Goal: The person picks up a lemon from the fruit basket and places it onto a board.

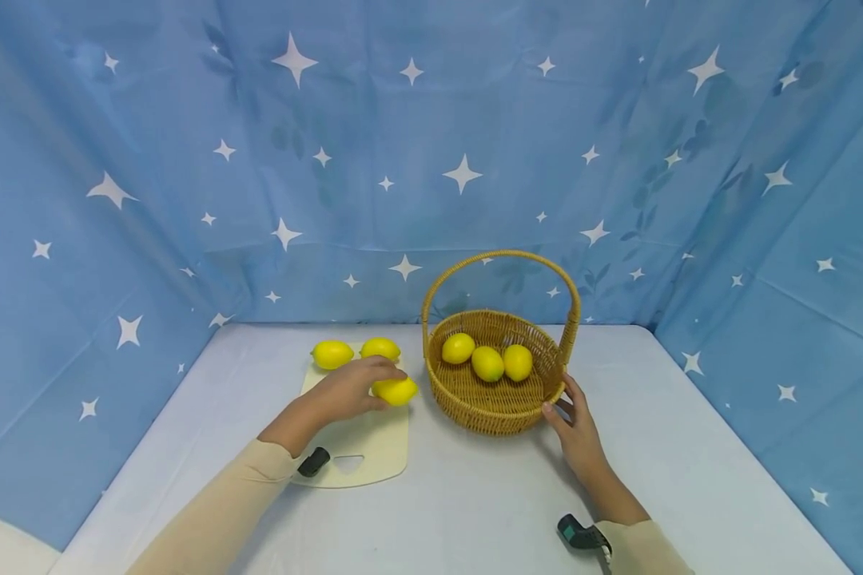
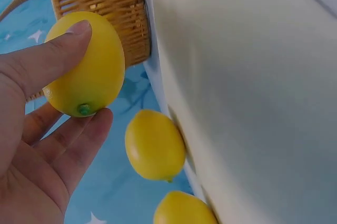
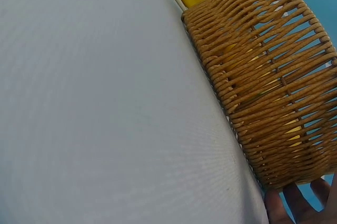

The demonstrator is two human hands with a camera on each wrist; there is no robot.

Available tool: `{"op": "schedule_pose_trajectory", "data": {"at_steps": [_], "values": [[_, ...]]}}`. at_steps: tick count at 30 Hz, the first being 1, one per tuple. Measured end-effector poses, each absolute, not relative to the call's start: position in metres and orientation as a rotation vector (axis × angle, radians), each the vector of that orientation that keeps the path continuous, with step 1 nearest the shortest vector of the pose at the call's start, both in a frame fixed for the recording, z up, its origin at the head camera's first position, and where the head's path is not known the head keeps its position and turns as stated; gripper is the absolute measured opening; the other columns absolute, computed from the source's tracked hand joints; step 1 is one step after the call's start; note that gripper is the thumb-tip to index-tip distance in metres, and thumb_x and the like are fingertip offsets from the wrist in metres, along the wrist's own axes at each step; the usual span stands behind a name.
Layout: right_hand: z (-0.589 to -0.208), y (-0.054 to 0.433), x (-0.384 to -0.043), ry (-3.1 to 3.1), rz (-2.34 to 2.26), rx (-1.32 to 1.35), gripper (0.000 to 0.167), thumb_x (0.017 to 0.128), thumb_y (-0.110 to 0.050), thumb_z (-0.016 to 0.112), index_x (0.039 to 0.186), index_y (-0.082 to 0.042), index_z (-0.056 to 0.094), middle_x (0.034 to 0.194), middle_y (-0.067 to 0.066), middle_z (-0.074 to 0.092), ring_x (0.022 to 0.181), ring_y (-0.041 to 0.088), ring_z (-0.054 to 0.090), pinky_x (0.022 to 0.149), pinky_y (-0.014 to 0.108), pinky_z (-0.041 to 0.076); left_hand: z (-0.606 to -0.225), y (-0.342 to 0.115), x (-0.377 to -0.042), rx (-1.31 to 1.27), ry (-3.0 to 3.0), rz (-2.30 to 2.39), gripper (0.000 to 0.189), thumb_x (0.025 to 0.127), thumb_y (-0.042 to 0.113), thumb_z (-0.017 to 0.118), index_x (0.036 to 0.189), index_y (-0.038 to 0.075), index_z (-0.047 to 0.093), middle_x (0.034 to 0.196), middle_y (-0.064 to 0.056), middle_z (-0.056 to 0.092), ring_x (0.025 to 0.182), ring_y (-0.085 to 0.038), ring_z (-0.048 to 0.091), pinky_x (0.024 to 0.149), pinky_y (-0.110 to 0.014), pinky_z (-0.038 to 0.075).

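Over the cream cutting board, my left hand pinches a yellow lemon between thumb and fingers. Close up in the left wrist view, the held lemon shows its green stem end. Two more lemons, one on the left and one on the right, lie at the board's far end. A wicker basket with a tall handle stands to the right, three lemons inside. My right hand holds the basket's right side, thumb at the rim; the basket partly hides its fingers.
A white-covered table carries everything. Blue star-patterned curtains enclose its back and sides. Dark wrist devices sit by both sleeves, the left one above the board's handle slot and the right one near the front.
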State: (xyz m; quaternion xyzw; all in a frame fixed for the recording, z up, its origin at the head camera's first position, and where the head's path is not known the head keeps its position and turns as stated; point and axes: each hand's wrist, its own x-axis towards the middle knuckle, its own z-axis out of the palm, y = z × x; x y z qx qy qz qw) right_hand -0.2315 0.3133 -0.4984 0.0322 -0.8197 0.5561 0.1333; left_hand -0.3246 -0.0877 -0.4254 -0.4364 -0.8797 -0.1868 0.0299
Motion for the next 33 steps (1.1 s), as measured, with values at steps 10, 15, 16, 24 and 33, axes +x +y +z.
{"op": "schedule_pose_trajectory", "data": {"at_steps": [10,15,16,24,33], "values": [[-0.499,0.312,-0.234,-2.382,1.612,0.087,0.072,0.101,-0.025,0.055,0.157,-0.025,0.011,0.158,0.017,0.014,0.135,0.040,0.034,0.104,0.061,0.032,-0.433,-0.103,-0.330,-1.275,-2.742,-0.630,0.051,0.080,0.012,0.080,0.128,0.016,0.064,0.129,0.001,0.058,0.121,-0.022,0.051,0.102,-0.041,0.042],[-0.499,0.313,-0.235,-2.381,1.607,0.080,0.071,0.101,-0.025,0.055,0.157,-0.025,0.011,0.158,0.017,0.015,0.135,0.040,0.033,0.105,0.061,0.031,-0.436,-0.104,-0.333,-1.268,-2.758,-0.624,0.051,0.080,0.009,0.079,0.128,0.015,0.064,0.129,-0.001,0.058,0.121,-0.022,0.051,0.102,-0.042,0.041],[-0.499,0.313,-0.235,-2.378,1.611,0.080,0.071,0.101,-0.025,0.055,0.157,-0.025,0.011,0.158,0.017,0.015,0.135,0.041,0.033,0.105,0.061,0.031,-0.436,-0.104,-0.333,-1.268,-2.757,-0.621,0.051,0.080,0.008,0.079,0.128,0.015,0.064,0.129,-0.002,0.058,0.121,-0.023,0.052,0.102,-0.042,0.041],[-0.498,0.312,-0.233,-2.392,1.601,0.056,0.072,0.101,-0.029,0.055,0.157,-0.025,0.011,0.158,0.017,0.015,0.135,0.041,0.033,0.105,0.061,0.031,-0.442,-0.105,-0.338,-1.248,-2.773,-0.630,0.052,0.079,0.008,0.080,0.127,0.015,0.064,0.128,-0.001,0.059,0.121,-0.023,0.051,0.103,-0.042,0.040],[-0.500,0.314,-0.234,-2.381,1.608,0.069,0.073,0.100,-0.029,0.056,0.157,-0.026,0.011,0.158,0.016,0.015,0.135,0.041,0.033,0.104,0.061,0.032,-0.446,-0.104,-0.342,-1.249,-2.743,-0.639,0.053,0.077,0.007,0.081,0.126,0.013,0.064,0.127,-0.003,0.060,0.119,-0.024,0.053,0.102,-0.043,0.041]]}}
